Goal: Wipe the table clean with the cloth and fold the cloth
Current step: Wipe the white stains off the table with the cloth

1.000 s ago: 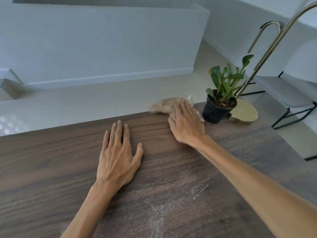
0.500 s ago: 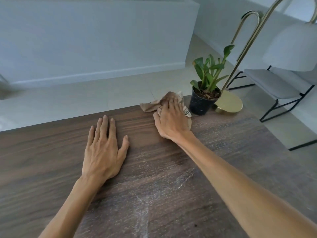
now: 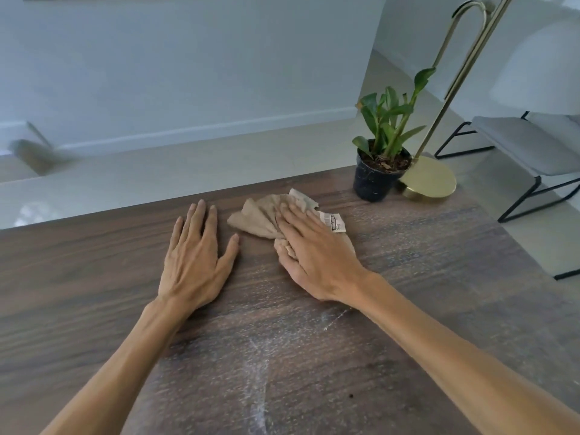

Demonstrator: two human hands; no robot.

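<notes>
Your right hand (image 3: 317,246) presses flat-fingered on the crumpled beige cloth (image 3: 260,218) at frame centre; your left hand (image 3: 194,255) rests open beside it on the dark wooden table (image 3: 439,262), with the black potted plant (image 3: 379,171) at upper right.

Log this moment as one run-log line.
right hand presses cloth on table | left hand flat on table | white residue remains | cloth unfolded

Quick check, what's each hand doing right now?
Left hand: open, flat on the table, holding nothing.
Right hand: open, fingers straight, pressing the cloth.
</notes>
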